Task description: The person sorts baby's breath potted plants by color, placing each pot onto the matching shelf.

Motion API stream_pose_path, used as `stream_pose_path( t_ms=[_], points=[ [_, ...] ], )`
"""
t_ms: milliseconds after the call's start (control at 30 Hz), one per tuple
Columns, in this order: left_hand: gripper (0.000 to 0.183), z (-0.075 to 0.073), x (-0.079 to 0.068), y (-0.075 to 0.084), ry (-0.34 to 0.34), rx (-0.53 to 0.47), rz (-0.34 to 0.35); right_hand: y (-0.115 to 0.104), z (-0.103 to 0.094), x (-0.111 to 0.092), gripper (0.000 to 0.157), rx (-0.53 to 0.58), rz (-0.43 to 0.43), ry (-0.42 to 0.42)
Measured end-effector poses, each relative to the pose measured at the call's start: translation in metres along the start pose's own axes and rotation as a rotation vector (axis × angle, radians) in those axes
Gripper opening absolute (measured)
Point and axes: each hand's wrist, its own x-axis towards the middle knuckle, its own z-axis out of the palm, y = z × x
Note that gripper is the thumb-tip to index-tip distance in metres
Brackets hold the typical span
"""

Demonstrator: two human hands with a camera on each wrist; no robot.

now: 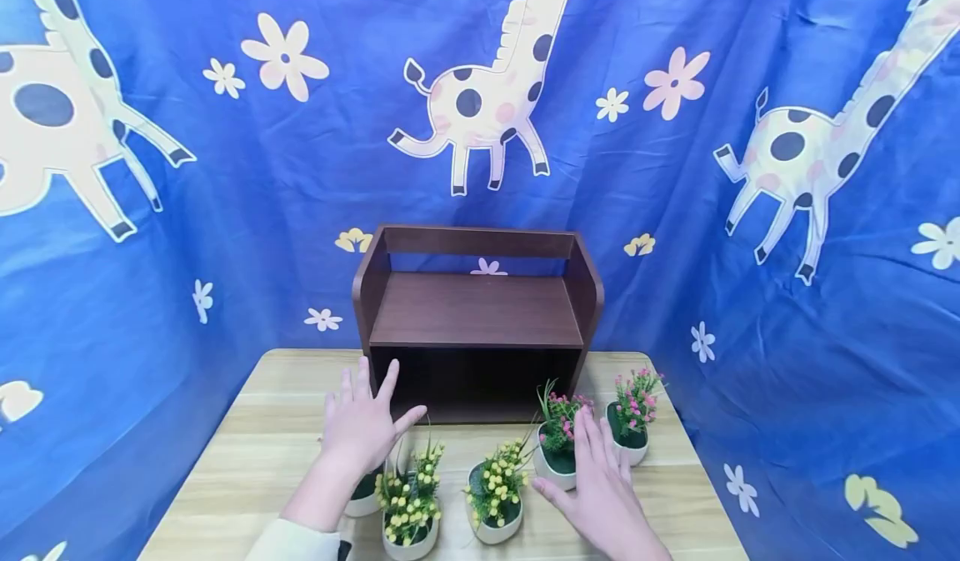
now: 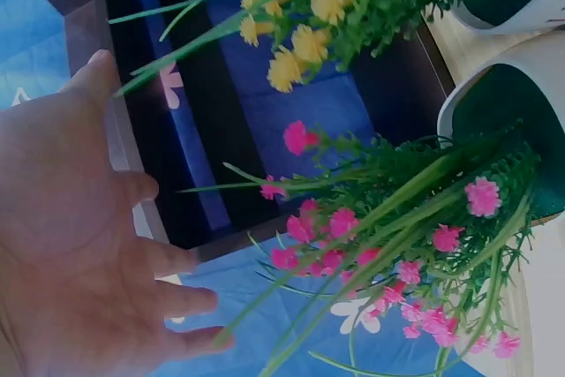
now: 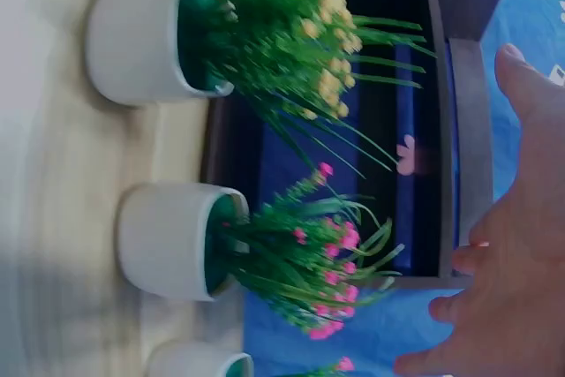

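My left hand (image 1: 358,432) hovers with fingers spread over a potted plant whose white pot (image 1: 363,506) is partly hidden beneath it. In the left wrist view that plant shows pink flowers (image 2: 433,320). Two plants with yellow flowers, one in a left-hand pot (image 1: 408,548) and one in a middle pot (image 1: 497,534), stand between my hands. Straight-fingered, my right hand (image 1: 600,490) is over the right side, close to a pink-flowered plant (image 1: 557,436). Another pink-flowered plant (image 1: 633,411) stands farther right. Neither hand holds anything.
Behind the pots a dark brown two-level shelf (image 1: 476,307) stands at the back of the light wooden table (image 1: 225,478). Blue curtains (image 1: 300,177) printed with giraffes and flowers enclose the back and both sides.
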Motion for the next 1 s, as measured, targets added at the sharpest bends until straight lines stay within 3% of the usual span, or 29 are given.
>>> stream_pose_path(
  t_ms=[200,400,767,867,1000],
  points=[
    [0.102,-0.001,0.009,-0.007,0.027,-0.032,-0.009,0.006,0.02,-0.012,0.131,0.073,-0.031,-0.02],
    [0.113,-0.005,0.023,-0.013,0.0,-0.131,-0.037,0.009,0.036,-0.02,0.143,0.17,-0.02,-0.066],
    [0.107,-0.012,0.054,-0.031,-0.06,-0.369,-0.095,0.026,0.08,-0.026,0.133,0.267,-0.103,-0.017],
    [0.113,-0.016,0.064,-0.035,-0.087,-0.43,-0.12,0.043,0.104,-0.024,0.128,0.306,-0.13,-0.021],
    [0.118,-0.021,0.077,-0.039,-0.109,-0.49,-0.17,0.071,0.152,-0.016,0.127,0.302,-0.177,0.018]
  ],
)
